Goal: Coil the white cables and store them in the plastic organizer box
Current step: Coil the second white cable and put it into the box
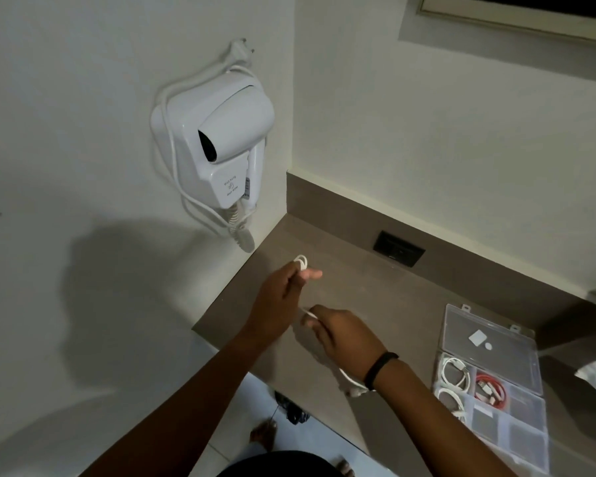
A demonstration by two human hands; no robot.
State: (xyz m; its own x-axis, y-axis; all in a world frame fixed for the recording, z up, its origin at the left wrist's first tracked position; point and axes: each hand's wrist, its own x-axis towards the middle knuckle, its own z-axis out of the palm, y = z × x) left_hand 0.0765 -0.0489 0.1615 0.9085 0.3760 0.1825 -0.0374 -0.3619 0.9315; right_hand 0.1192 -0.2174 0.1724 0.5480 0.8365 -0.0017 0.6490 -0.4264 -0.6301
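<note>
Brown counter is being used as the work surface, in the wall corner. White hair dryer is being held on the wall mount at left, cord looped round it. Clear organizer box is lying open on the counter at right, lid flipped back; 2 coiled white cables + 1 red cable are sitting in separate compartments. White cable is being held above the counter: small loops pinched in left hand, fingers closed on it; the run is being gripped by right hand, fingers closed, tail hanging below the wrist w/ black band.
</note>
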